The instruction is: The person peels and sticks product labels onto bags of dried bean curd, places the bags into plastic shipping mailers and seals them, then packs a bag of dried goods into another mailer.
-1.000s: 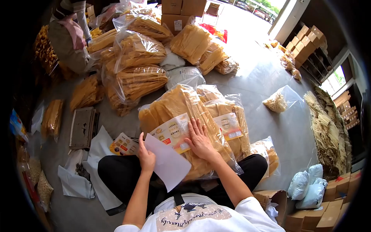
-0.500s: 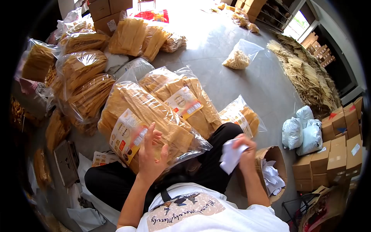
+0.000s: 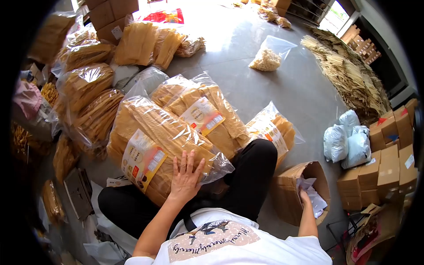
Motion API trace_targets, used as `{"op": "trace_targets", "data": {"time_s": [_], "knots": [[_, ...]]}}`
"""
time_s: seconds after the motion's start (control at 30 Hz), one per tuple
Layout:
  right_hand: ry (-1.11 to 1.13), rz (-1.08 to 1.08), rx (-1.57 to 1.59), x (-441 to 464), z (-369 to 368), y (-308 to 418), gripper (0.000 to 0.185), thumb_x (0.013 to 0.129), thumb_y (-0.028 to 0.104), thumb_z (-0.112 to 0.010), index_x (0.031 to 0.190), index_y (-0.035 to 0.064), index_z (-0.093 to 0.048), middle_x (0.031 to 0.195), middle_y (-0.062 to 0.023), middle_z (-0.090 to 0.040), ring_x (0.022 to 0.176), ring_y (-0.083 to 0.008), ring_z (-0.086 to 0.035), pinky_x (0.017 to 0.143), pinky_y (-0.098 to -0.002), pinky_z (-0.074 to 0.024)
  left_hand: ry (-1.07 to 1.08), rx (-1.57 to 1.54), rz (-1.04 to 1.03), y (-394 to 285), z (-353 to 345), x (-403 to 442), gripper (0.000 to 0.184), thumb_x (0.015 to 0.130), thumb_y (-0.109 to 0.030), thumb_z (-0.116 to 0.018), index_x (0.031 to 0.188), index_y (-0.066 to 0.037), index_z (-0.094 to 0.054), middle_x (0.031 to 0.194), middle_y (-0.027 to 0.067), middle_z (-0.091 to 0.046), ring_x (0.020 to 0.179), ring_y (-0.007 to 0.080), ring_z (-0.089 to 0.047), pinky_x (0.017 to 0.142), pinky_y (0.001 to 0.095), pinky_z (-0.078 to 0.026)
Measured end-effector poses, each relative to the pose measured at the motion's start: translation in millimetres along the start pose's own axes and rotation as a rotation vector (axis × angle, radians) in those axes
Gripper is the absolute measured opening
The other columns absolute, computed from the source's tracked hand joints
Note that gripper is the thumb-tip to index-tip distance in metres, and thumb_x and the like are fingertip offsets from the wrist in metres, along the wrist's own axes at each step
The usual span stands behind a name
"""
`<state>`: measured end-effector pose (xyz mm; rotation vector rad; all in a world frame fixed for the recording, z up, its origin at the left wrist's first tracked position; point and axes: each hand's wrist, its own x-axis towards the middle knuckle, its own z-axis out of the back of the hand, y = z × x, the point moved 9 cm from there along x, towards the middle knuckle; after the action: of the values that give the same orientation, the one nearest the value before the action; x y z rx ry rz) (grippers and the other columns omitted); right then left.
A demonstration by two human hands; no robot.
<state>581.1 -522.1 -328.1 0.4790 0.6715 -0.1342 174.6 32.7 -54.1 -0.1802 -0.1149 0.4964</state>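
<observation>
My left hand (image 3: pixel 185 176) lies flat, fingers spread, on a large clear plastic bag (image 3: pixel 161 126) of folded yellowish dried sheets resting against my lap. A printed label (image 3: pixel 142 159) sits on that bag, left of the hand. My right hand (image 3: pixel 304 197) reaches into an open cardboard box (image 3: pixel 287 191) beside my right knee. White crumpled papers (image 3: pixel 316 202) fill part of the box and hide its fingers. Just beyond the large bag is a second labelled bag (image 3: pixel 221 104), and a smaller labelled bag (image 3: pixel 282 130) stands past my knee.
Several bulging bags (image 3: pixel 88 81) are stacked to the left, with brown cartons (image 3: pixel 112 20) behind. A bag of pale pieces (image 3: pixel 266 59) stands on the floor ahead. To the right are grey plastic parcels (image 3: pixel 346 143), stacked cartons (image 3: pixel 384 172) and a long straw-coloured pile (image 3: pixel 349 79).
My right hand has carried the crumpled white paper down into the cardboard box. My left hand, raised with curled fingers before, has flattened onto the large bag.
</observation>
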Motion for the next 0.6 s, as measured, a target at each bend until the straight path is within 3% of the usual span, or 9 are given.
{"op": "trace_targets", "data": {"time_s": [0.07,0.13,0.17,0.2,0.27,0.3,0.43,0.5,0.6], "knots": [[0.154,-0.089,0.362,46.7,-21.0,-33.5,0.064,0.094,0.051,-0.037,0.127,-0.0033,-0.048,0.123,-0.0192,-0.056,0.111,-0.0291,-0.055,0.093,-0.0374,-0.0445,-0.018,0.002,-0.053,-2.4,0.5,-2.9,0.088,0.062,-0.032,-0.077,0.139,-0.021,-0.036,0.149,0.016,-0.019,0.138,0.0391,-0.013,0.11,0.0568,-0.01],[0.24,-0.039,0.318,81.6,-26.7,-37.0,0.051,0.094,0.043,-0.037,0.119,0.0037,-0.057,0.119,-0.0143,-0.06,0.105,-0.0274,-0.058,0.09,-0.0391,-0.0458,-0.03,0.024,-0.024,2.4,-5.4,-2.6,0.089,0.062,-0.033,-0.077,0.14,-0.022,-0.035,0.149,0.0156,-0.018,0.138,0.0385,-0.012,0.11,0.0564,-0.01],[0.305,-0.083,0.184,29.5,-27.2,4.6,0.066,0.093,0.045,-0.034,0.139,-0.003,-0.033,0.145,-0.0153,-0.034,0.135,-0.0236,-0.028,0.109,-0.0334,-0.02,-0.039,0.02,-0.044,-0.9,-7.4,-2.7,0.09,0.061,-0.033,-0.078,0.14,-0.022,-0.035,0.149,0.0166,-0.018,0.138,0.0385,-0.012,0.11,0.0566,-0.009],[0.319,-0.064,0.158,23.9,-26.5,21.8,0.066,0.093,0.045,-0.034,0.139,-0.003,-0.033,0.145,-0.0153,-0.034,0.135,-0.0236,-0.028,0.109,-0.0334,-0.02,-0.049,0.015,-0.065,-4.4,-9.8,-2.7,0.092,0.061,-0.033,-0.078,0.141,-0.023,-0.035,0.148,0.0175,-0.018,0.138,0.0386,-0.012,0.11,0.0568,-0.009],[0.342,-0.056,0.074,25.2,-32.0,35.1,0.054,0.09,0.038,-0.038,0.127,0.0006,-0.05,0.134,-0.019,-0.048,0.126,-0.0282,-0.044,0.103,-0.0362,-0.0331,-0.054,0.052,-0.037,-3.6,-12.1,-0.7,0.091,0.061,-0.034,-0.078,0.141,-0.022,-0.035,0.148,0.0171,-0.018,0.138,0.0384,-0.012,0.11,0.0563,-0.008],[0.357,-0.036,0.06,29.9,-30.1,51.4,0.054,0.09,0.038,-0.038,0.127,0.0006,-0.05,0.134,-0.019,-0.048,0.126,-0.0282,-0.044,0.103,-0.0362,-0.0331,-0.032,0.051,-0.044,-4.7,-12.5,-0.1,0.091,0.062,-0.035,-0.077,0.141,-0.022,-0.034,0.148,0.0171,-0.018,0.138,0.0384,-0.011,0.11,0.0563,-0.008],[-0.078,0.142,-1.052,24.9,60.1,98.3,0.032,0.074,0.021,-0.055,0.097,0.0032,-0.068,0.107,-0.0255,-0.061,0.099,-0.039,-0.06,0.082,-0.0415,-0.0504,-0.015,-0.105,-0.05,-4.6,1.7,-2.8,0.09,0.067,-0.035,-0.076,0.143,-0.021,-0.03,0.148,0.0182,-0.018,0.139,0.0384,-0.01,0.111,0.0545,-0.006],[-0.21,0.255,-0.811,-48.5,85.7,160.6,0.038,0.071,0.019,-0.059,0.104,-0.0002,-0.065,0.106,-0.0251,-0.061,0.103,-0.0367,-0.059,0.088,-0.0422,-0.0477,-0.033,-0.302,-0.067,-1.9,14.0,-3.5,0.089,0.071,-0.032,-0.074,0.145,-0.019,-0.025,0.148,0.0209,-0.017,0.139,0.0384,-0.013,0.111,0.054,-0.009],[-0.15,0.318,-0.736,-42.2,89.2,173.2,0.041,0.072,0.021,-0.061,0.107,0.0001,-0.064,0.108,-0.0264,-0.061,0.105,-0.0379,-0.058,0.09,-0.0425,-0.0464,-0.163,-0.394,-0.013,13.9,39.9,-12.1,0.089,0.073,-0.03,-0.072,0.145,-0.017,-0.022,0.148,0.0228,-0.016,0.139,0.0384,-0.014,0.11,0.055,-0.012]]}}
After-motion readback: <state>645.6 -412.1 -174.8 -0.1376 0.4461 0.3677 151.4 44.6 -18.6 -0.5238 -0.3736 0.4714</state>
